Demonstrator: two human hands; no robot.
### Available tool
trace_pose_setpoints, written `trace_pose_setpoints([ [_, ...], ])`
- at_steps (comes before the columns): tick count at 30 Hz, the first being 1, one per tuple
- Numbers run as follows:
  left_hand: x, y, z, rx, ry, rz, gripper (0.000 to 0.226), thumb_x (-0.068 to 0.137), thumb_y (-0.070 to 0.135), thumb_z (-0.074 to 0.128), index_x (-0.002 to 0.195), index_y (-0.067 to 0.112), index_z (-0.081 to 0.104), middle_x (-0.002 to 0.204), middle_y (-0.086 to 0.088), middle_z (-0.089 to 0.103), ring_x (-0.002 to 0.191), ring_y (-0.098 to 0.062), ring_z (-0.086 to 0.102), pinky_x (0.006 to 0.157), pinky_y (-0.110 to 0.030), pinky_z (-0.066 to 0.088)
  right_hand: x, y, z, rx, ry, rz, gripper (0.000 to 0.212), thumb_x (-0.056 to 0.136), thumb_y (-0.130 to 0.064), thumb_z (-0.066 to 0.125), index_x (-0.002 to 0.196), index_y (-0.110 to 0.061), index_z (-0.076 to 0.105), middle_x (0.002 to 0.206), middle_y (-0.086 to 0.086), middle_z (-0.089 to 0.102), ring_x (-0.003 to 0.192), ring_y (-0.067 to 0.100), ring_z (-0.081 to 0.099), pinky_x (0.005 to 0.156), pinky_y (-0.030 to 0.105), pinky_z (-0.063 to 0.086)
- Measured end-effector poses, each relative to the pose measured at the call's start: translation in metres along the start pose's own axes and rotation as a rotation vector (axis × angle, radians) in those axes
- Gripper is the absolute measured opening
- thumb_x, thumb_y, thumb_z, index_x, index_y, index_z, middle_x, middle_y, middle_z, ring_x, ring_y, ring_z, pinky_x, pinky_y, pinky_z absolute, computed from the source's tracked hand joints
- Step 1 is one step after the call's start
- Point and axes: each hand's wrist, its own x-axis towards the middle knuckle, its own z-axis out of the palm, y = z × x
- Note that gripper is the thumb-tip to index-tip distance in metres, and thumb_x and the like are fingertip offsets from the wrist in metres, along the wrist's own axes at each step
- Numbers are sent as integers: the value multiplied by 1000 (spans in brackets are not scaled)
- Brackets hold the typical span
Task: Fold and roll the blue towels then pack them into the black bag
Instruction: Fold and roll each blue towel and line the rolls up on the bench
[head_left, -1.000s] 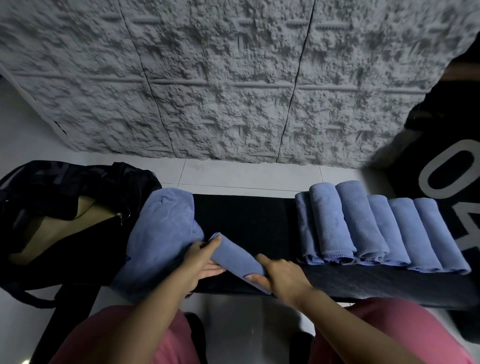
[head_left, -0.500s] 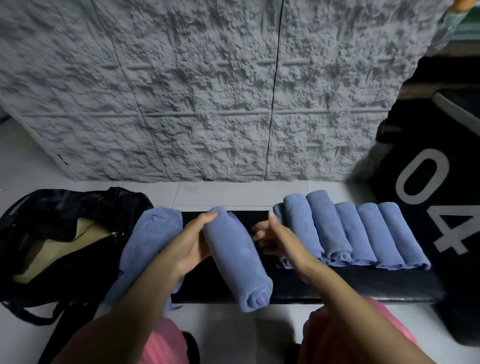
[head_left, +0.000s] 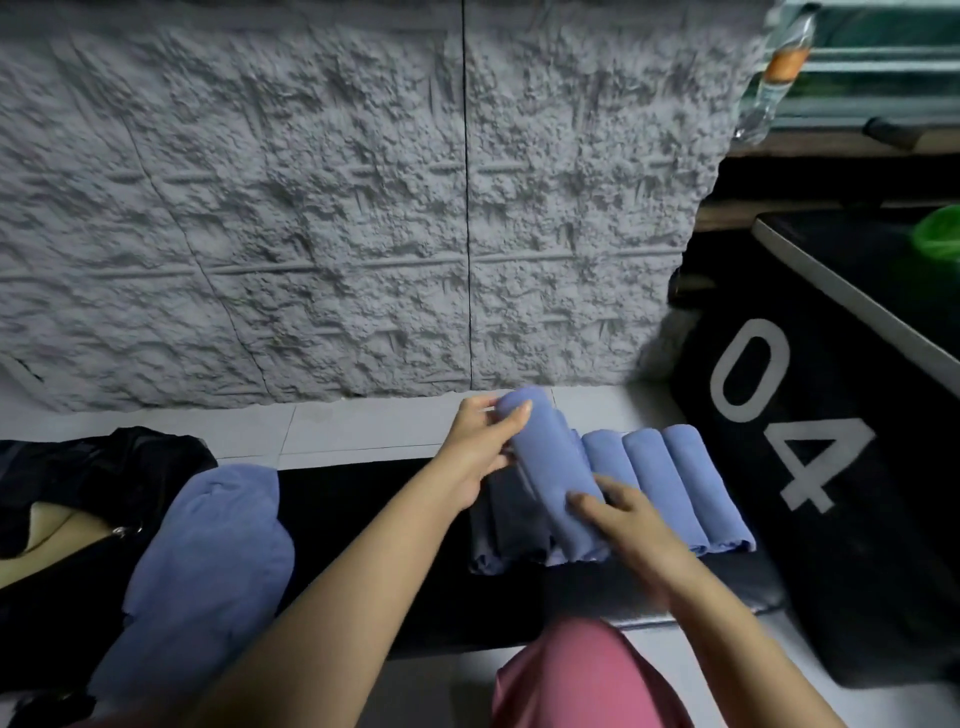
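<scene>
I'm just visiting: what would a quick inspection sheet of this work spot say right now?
Surface: black padded bench, on pale tiled floor.
Job's things: rolled towel held over row of rolled towels; unrolled towel pile beside open black bag.
Clutter: nothing seen.
Hands: left hand grips the roll's far end; right hand its near end.
Cables: nothing seen.
Surroundings: rough grey wall; black box marked 04; bottle.

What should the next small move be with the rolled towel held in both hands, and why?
Probably lower the rolled towel onto the row of rolled towels and let go. The left hand holds its far end and the right hand its near end, and it sits raised over the row's left side, not yet settled.
</scene>
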Motion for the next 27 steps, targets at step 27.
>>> trace_pose_setpoints([
  [27, 7, -69, -22, 1025, -110, 151, 62, 88, 28, 60, 144, 23, 34, 158, -8, 10, 143, -21, 19, 113, -27, 23, 65, 42, -30, -1048, 355, 23, 52, 92, -44, 49, 136, -21, 37, 131, 9, 45, 113, 35, 43, 81, 38, 38],
])
